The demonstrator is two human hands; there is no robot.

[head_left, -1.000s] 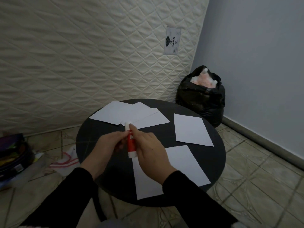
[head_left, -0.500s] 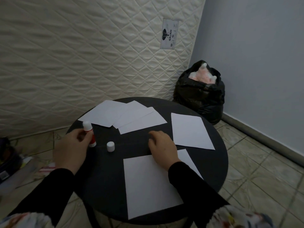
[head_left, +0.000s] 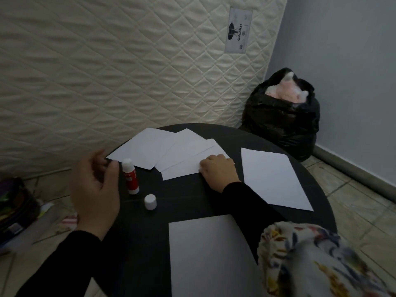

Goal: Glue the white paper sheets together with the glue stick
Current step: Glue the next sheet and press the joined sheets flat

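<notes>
A red and white glue stick [head_left: 130,176] stands uncapped on the round black table [head_left: 192,194], with its white cap [head_left: 150,201] standing apart just to its right. My left hand [head_left: 96,194] hovers open beside the stick, fingers spread, not touching it. My right hand [head_left: 218,170] rests fingers-down on the nearest sheet of a fanned pile of white paper sheets [head_left: 171,151] at the table's far side. One single sheet [head_left: 274,179] lies at the right. Another sheet [head_left: 210,254] lies at the near edge.
A quilted mattress [head_left: 128,71] leans against the wall behind the table. A full black rubbish bag [head_left: 285,121] sits on the tiled floor at the back right. Bags and clutter [head_left: 17,206] lie on the floor at the left. Patterned fabric [head_left: 310,260] covers the lower right.
My left hand set the uncapped glue stick upright on the table and let go of it. My right hand moved from the near sheet to the fanned pile at the back.
</notes>
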